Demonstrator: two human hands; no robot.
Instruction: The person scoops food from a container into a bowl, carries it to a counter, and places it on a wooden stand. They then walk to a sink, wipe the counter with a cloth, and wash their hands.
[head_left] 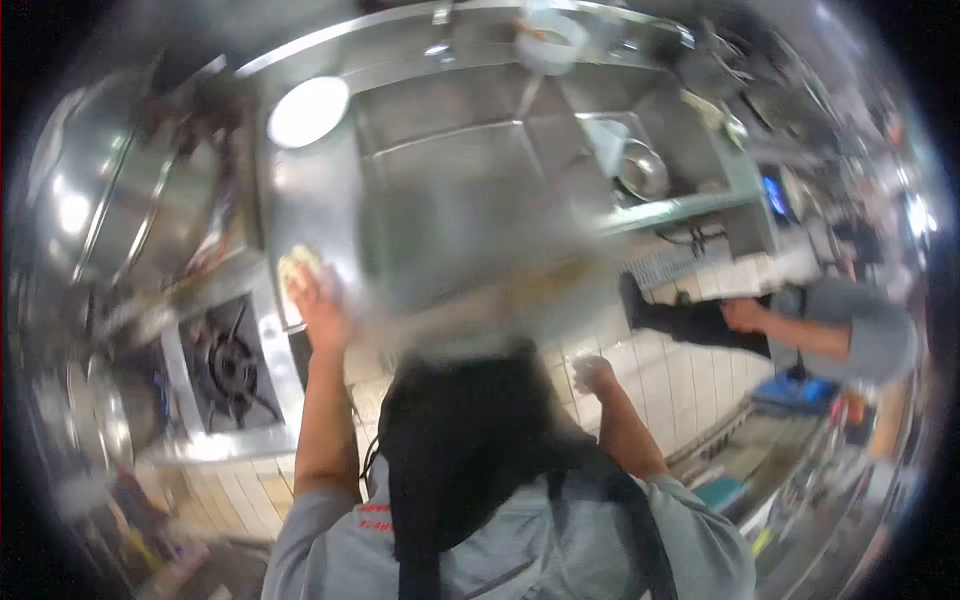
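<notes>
My left hand (322, 312) is closed on a crumpled pale yellow cloth (299, 270), pressing it to the steel counter (312, 195) left of the sink. Part of the cloth is hidden under my fingers. A white round plate (309, 112) lies farther back on that counter. My right hand (596, 376) hangs over the tiled floor at my right side, its fingers curled in with nothing visible in them. Motion blurs both hands somewhat.
In front of me is a steel sink (440, 190); a second basin at right holds a metal bowl (643, 172). A gas burner (232, 365) sits at left. Another person (850, 325) stands at right over the tiled floor (690, 365). A white container (550, 45) stands behind the sink.
</notes>
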